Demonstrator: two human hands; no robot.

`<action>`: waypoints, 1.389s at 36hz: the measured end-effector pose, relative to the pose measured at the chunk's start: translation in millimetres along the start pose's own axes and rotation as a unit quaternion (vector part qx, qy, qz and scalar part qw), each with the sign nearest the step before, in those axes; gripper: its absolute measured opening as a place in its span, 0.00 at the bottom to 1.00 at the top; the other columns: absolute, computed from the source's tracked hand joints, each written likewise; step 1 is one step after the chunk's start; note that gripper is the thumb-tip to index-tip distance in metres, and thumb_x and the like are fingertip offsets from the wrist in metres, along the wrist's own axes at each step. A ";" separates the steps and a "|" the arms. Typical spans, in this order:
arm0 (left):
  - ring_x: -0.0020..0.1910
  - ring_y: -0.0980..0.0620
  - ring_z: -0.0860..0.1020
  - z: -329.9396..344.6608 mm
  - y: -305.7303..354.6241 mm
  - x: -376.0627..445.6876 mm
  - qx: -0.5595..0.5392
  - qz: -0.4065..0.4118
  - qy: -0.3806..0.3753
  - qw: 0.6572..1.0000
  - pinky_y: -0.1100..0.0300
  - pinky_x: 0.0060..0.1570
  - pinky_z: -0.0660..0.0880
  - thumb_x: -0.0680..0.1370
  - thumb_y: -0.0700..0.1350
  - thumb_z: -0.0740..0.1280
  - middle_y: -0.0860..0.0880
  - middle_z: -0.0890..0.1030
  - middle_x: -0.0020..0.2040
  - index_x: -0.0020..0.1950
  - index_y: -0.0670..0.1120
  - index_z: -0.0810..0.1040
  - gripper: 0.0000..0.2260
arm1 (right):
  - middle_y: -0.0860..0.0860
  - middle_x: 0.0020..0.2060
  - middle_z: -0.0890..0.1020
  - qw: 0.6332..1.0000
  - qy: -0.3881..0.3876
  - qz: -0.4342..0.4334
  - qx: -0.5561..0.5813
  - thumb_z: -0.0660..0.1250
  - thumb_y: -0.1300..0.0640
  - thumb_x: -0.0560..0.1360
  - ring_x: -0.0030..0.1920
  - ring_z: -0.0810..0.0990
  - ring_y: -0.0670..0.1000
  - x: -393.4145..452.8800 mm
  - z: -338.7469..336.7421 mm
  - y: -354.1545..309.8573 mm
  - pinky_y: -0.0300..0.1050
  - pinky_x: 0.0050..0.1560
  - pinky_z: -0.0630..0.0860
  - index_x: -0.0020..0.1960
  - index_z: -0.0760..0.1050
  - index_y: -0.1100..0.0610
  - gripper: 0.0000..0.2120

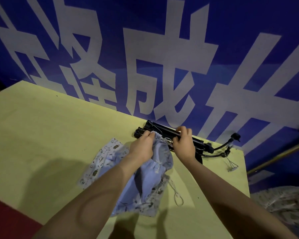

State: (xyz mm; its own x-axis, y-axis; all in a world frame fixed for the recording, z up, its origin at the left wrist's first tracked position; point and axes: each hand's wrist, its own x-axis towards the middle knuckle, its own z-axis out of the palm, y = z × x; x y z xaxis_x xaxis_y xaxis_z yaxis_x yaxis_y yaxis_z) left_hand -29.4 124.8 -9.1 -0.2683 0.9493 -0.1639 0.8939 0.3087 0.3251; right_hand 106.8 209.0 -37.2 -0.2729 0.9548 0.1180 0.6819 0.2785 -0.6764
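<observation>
The left hand [142,144] and the right hand [183,142] each pinch the puckered top edge of a blue drawstring bag [154,178] with curled fingers, one on each side of its mouth. The bag's mouth is held up at the far side of the yellow table [41,126], right by a folded black tripod [166,130], and the rest of the bag hangs down onto the table toward the near side. A big blue banner [162,49] with white letters stands behind the table, and the bag's cord [177,195] lies in a loop on the right.
</observation>
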 end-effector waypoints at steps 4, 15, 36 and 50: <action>0.55 0.40 0.76 5.6 1.0 16.8 0.001 -0.016 -0.018 1.000 0.51 0.43 0.71 0.77 0.34 0.59 0.45 0.67 0.66 0.71 0.45 0.65 0.23 | 0.57 0.64 0.69 0.988 -0.108 0.030 -0.105 0.60 0.62 0.76 0.55 0.75 0.61 25.5 10.3 21.8 0.54 0.50 0.75 0.66 0.66 0.59 0.18; 0.57 0.42 0.76 31.1 -13.1 42.4 -0.082 -0.034 0.021 0.996 0.53 0.53 0.73 0.76 0.36 0.61 0.43 0.72 0.64 0.70 0.43 0.69 0.21 | 0.58 0.68 0.68 0.930 -0.182 -0.035 -0.317 0.59 0.51 0.80 0.68 0.67 0.60 73.8 37.4 65.7 0.52 0.67 0.63 0.73 0.58 0.58 0.25; 0.60 0.43 0.74 27.3 -3.8 42.3 -0.098 -0.033 0.037 0.994 0.53 0.54 0.72 0.77 0.35 0.60 0.46 0.70 0.68 0.72 0.44 0.66 0.23 | 0.59 0.59 0.72 0.917 -0.124 -0.121 -0.360 0.59 0.56 0.80 0.57 0.72 0.60 68.8 22.8 61.0 0.49 0.51 0.72 0.71 0.59 0.59 0.22; 0.64 0.43 0.71 0.0 7.9 -9.9 -0.116 -0.010 0.028 0.993 0.51 0.58 0.73 0.76 0.36 0.64 0.45 0.65 0.70 0.76 0.43 0.59 0.28 | 0.56 0.47 0.79 0.937 -0.047 -0.148 -0.314 0.63 0.53 0.75 0.47 0.77 0.59 5.9 -59.0 6.5 0.48 0.41 0.64 0.62 0.65 0.58 0.18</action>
State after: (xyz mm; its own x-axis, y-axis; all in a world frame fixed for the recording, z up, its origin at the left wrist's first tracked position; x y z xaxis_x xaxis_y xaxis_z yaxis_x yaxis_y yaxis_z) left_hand -19.7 117.8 -5.0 -0.3109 0.9424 -0.1232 0.7832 0.3274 0.5286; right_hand 149.6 222.5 2.0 -0.5520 0.8204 0.1489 0.8232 0.5647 -0.0593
